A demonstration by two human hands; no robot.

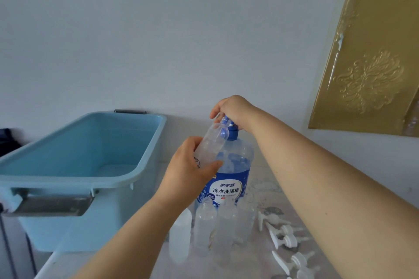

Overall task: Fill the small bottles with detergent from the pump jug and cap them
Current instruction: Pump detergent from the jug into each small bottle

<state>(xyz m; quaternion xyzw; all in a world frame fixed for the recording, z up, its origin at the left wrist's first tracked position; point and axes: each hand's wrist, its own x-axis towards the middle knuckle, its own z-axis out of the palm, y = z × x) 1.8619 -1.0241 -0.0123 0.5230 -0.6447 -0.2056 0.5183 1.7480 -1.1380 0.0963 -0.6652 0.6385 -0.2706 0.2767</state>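
A clear pump jug (233,165) with a blue label and blue pump head (229,125) stands on the table. My left hand (190,172) grips a small clear bottle (209,142), tilted so its mouth sits at the pump spout. My right hand (233,108) lies curled over the top of the pump head. Several small clear bottles (204,229) stand uncapped in front of the jug. White pump caps (283,235) lie loose on the table to the right.
A large light-blue plastic tub (140,165) with grey handles stands at the left, close to the jug. The table (267,188) has a pale patterned cover. A gold embossed panel (374,63) leans against the white wall at the right.
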